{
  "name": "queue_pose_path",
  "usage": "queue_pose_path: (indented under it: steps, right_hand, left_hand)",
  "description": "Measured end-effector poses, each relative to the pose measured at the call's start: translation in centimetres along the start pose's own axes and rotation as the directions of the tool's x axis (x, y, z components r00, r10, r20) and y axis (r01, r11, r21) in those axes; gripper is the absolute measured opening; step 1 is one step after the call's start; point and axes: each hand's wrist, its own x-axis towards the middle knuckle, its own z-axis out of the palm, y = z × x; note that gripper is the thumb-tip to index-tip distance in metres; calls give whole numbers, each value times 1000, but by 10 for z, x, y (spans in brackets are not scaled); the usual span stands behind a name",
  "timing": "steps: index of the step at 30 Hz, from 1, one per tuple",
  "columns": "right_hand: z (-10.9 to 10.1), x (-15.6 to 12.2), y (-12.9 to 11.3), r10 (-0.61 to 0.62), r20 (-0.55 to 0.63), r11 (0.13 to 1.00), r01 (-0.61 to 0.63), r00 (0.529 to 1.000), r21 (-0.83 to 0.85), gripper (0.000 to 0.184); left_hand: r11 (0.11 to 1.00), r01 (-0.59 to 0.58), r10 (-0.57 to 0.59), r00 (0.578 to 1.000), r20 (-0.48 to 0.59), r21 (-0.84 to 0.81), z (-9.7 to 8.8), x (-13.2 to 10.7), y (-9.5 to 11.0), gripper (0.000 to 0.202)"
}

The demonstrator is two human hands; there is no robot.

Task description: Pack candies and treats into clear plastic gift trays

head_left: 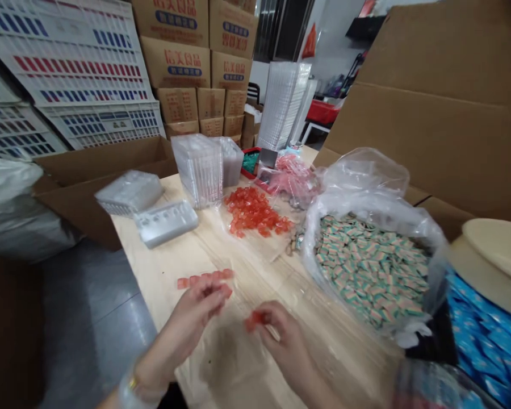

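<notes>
Warehouse tabletop [162,267] carries a loose row of red candies [204,278] beside the curled left hand [183,324], too blurred to show any grip; the right hand [281,346] pinches a red candy [255,321], which a loosened grip could drop, near a bag of striped sweets [366,267].

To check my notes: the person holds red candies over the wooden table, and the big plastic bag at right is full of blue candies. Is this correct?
No: the head view shows the plastic bag holds green and pink striped candies, not blue.
</notes>
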Motion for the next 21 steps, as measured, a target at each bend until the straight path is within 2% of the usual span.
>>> queue_pose_path:
  steps: [2,4,7,11,13,16,21]
  right_hand:
    - [13,-16,-4,-87,89,990,96,992,-99,17]
    - [18,-19,-5,-170,171,957,204,971,-204,22]
    - [19,-11,-4,-266,267,871,350,926,-345,23]
    - [20,1,-2,-355,243,788,429,902,-441,19]
    - [22,4,1,-356,222,783,419,908,-460,16]
    - [25,4,6,-326,267,764,419,907,-490,15]
    - [25,2,6,-349,425,605,547,835,-578,18]
  left_hand:
    - [963,163,-178,982,-55,-216,-15,-32,-17,28]
    - [922,213,-250,965,-77,-324,-20,-49,-34,31]
    - [922,152,-190,979,-75,-356,-18,-55,-50,29]
    - [951,77,-101,993,-65,-300,-15,-55,-54,25]
    - [964,57,-77,995,-66,-261,-16,-55,-54,24]
    - [976,32,-49,996,-75,-215,-18,-56,-55,23]
    - [990,-6,-5,997,-81,-140,-20,-53,-58,21]
